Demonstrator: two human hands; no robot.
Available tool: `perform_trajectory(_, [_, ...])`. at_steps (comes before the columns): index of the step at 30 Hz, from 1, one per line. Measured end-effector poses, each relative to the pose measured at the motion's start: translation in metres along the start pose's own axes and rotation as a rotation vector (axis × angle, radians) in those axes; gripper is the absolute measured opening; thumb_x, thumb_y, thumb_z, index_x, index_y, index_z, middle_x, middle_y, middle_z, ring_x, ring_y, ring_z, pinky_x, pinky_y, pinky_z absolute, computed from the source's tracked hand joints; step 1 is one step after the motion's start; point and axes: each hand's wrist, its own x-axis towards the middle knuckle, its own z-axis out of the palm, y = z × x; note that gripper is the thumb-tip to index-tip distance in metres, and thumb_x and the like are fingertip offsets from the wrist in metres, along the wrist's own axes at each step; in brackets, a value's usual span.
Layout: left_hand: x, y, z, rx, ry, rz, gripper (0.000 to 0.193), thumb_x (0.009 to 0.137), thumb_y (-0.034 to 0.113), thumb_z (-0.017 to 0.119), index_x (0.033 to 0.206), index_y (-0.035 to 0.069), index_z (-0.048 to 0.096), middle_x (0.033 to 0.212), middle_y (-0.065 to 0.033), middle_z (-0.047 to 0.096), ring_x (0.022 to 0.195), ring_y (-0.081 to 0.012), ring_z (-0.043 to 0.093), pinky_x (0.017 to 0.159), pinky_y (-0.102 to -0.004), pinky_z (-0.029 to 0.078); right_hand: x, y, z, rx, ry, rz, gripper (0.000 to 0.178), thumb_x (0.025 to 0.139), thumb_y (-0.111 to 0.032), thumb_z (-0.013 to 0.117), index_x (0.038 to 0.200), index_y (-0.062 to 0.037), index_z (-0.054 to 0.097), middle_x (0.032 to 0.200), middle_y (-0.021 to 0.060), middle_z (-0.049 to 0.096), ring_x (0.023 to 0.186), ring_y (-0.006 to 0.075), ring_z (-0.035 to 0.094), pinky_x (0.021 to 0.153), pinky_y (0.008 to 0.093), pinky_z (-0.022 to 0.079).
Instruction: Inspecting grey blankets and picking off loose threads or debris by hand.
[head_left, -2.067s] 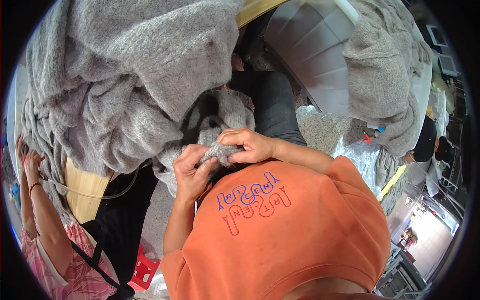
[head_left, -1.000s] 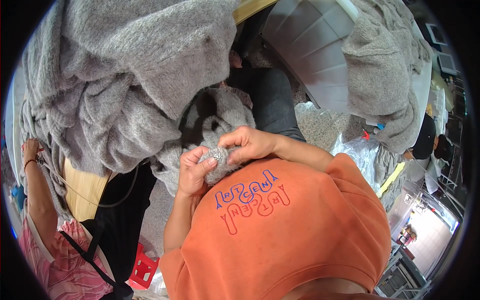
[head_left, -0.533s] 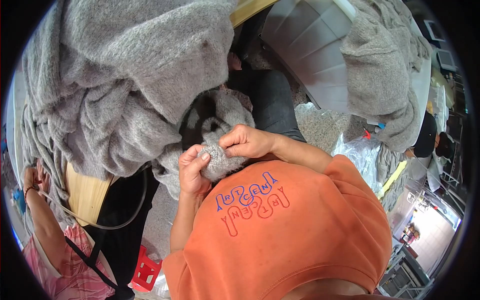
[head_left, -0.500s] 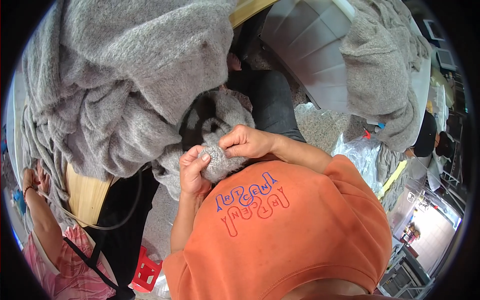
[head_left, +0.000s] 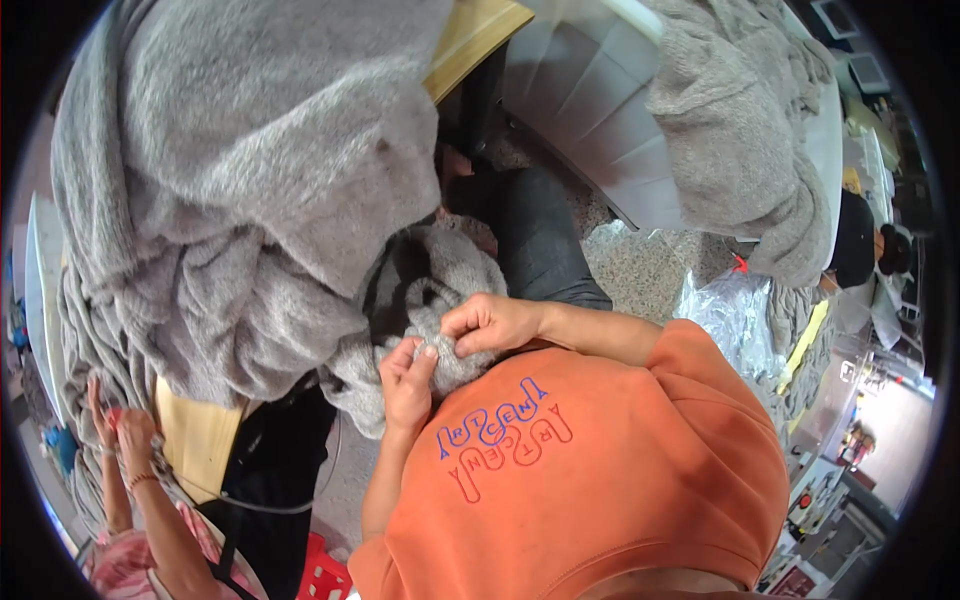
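Grey fuzzy knit fabric (head_left: 465, 270) lies bunched over my lap, close against my orange sweatshirt. My left hand (head_left: 406, 386) pinches a fold of it between thumb and fingers. Just to the right and a little farther away, my right hand (head_left: 494, 323) grips the same piece, its fingertips pressed together on the edge. The two hands are a short gap apart. Whether anything small, such as a needle, sits between the fingers I cannot make out. A dark opening in the fabric shows just beyond my hands.
A large heap of grey knitwear (head_left: 270, 170) covers the wooden table (head_left: 195, 440) at left. More knitwear (head_left: 735, 130) hangs over a pale plastic bin (head_left: 590, 80) at right. Clear plastic bags (head_left: 725, 320) lie on the floor. A co-worker's hands (head_left: 128, 435) are at far left, near a red stool (head_left: 322, 575).
The view has shifted, so the whole scene sits lower. My hands have drawn closer together on the fabric, and less of it shows between them. The co-worker's hands have moved.
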Motion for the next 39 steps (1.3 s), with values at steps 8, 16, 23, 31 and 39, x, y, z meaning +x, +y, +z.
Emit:
perform_trajectory(8, [-0.018, -0.002, 0.007, 0.099, 0.016, 0.042, 0.008, 0.080, 0.007, 0.050, 0.075, 0.002, 0.054, 0.069, 0.0026, 0.053, 0.060, -0.0041, 0.042, 0.054, -0.0182, 0.033, -0.014, 0.003, 0.021, 0.010, 0.088, -0.091, 0.006, 0.071, 0.002, 0.054, 0.076, 0.0017, 0.054, 0.066, -0.0010, 0.052, 0.064, 0.0045, 0.045, 0.057, 0.0216, 0.037])
perform_trajectory(16, [-0.029, -0.006, 0.026, 0.183, -0.061, 0.100, 0.011, 0.081, 0.011, 0.051, 0.077, 0.002, 0.055, 0.071, -0.0001, 0.055, 0.062, -0.0055, 0.046, 0.058, -0.0194, 0.036, -0.044, -0.002, 0.026, -0.089, 0.092, -0.205, 0.004, 0.074, 0.001, 0.054, 0.078, 0.0013, 0.053, 0.067, -0.0016, 0.050, 0.064, 0.0042, 0.043, 0.058, 0.0212, 0.036])
perform_trajectory(23, [-0.037, -0.005, 0.028, 0.188, -0.154, 0.105, 0.011, 0.081, 0.010, 0.049, 0.076, 0.001, 0.054, 0.070, 0.0002, 0.055, 0.061, -0.0048, 0.045, 0.058, -0.0188, 0.035, -0.053, -0.013, 0.036, -0.019, 0.045, -0.226, 0.008, 0.071, 0.002, 0.050, 0.076, 0.0011, 0.056, 0.062, -0.0031, 0.049, 0.059, 0.0036, 0.042, 0.054, 0.0205, 0.035])
perform_trajectory(31, [-0.040, -0.006, 0.025, 0.210, -0.111, 0.125, 0.011, 0.081, 0.010, 0.049, 0.084, 0.000, 0.054, 0.076, -0.0013, 0.056, 0.066, -0.0058, 0.048, 0.061, -0.0196, 0.037, -0.043, -0.008, 0.030, -0.061, -0.012, -0.211, 0.008, 0.073, -0.002, 0.051, 0.075, 0.0020, 0.057, 0.064, -0.0024, 0.051, 0.061, 0.0041, 0.042, 0.055, 0.0213, 0.035])
perform_trajectory(39, [-0.024, -0.001, 0.033, 0.308, 0.022, 0.105, 0.012, 0.082, 0.011, 0.050, 0.080, 0.001, 0.054, 0.073, 0.0021, 0.052, 0.065, -0.0043, 0.043, 0.058, -0.0191, 0.034, -0.040, -0.001, 0.025, -0.076, 0.167, -0.130, 0.020, 0.075, -0.007, 0.056, 0.059, -0.0008, 0.046, 0.054, -0.0028, 0.039, 0.053, 0.0027, 0.034, 0.047, 0.0229, 0.029])
